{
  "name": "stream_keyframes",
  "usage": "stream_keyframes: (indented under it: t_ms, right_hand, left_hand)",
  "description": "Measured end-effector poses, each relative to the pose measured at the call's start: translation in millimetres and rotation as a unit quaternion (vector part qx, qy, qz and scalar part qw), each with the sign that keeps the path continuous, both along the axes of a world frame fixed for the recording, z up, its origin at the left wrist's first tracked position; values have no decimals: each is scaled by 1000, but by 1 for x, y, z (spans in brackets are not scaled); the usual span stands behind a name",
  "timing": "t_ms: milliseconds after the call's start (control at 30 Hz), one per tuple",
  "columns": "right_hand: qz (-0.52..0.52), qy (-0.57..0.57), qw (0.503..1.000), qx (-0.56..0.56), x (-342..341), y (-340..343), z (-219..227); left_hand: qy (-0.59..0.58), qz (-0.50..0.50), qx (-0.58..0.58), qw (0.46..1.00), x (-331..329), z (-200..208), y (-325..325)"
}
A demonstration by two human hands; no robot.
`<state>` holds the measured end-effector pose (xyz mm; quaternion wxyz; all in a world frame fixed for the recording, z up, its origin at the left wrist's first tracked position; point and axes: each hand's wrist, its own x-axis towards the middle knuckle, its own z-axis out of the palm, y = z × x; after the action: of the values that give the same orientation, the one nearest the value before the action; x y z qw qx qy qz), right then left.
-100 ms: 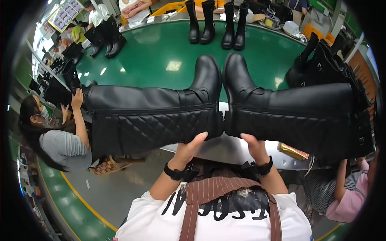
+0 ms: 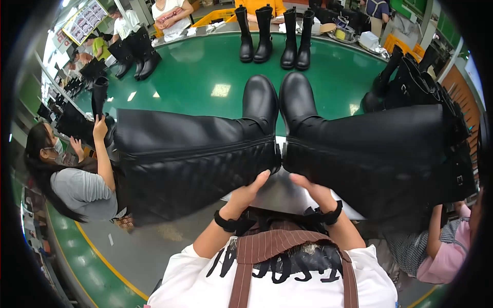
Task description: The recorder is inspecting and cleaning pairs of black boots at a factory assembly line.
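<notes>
Little has shifted since the earlier frame: both boots hang as they did, soles together. Left hand (image 2: 250,191) is clamped under the quilted left boot (image 2: 190,159) near its heel; right hand (image 2: 313,191) grips the underside of the plain right boot (image 2: 370,154) likewise. Holding the pair level, heels matched, seems the way to compare them well. Beyond lies the green surface (image 2: 205,77) with two standing pairs of boots (image 2: 275,36). A seated person (image 2: 77,179) sits close beside the left shaft, another sleeve (image 2: 447,256) at right.
</notes>
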<state>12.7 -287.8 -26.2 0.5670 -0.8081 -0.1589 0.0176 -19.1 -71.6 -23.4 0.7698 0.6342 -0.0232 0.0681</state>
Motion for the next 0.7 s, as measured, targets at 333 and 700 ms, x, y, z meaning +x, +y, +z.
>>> stream_keyframes:
  t_ms: [333, 700]
  right_hand:
    - [-6, 204, 909, 363, 63, 17, 3]
    - [107, 330, 756, 555, 61, 15, -26]
  left_hand:
    - [-40, 42, 179, 982, -2, 13, -16]
    - [-232, -6, 310, 922, 6, 35, -6]
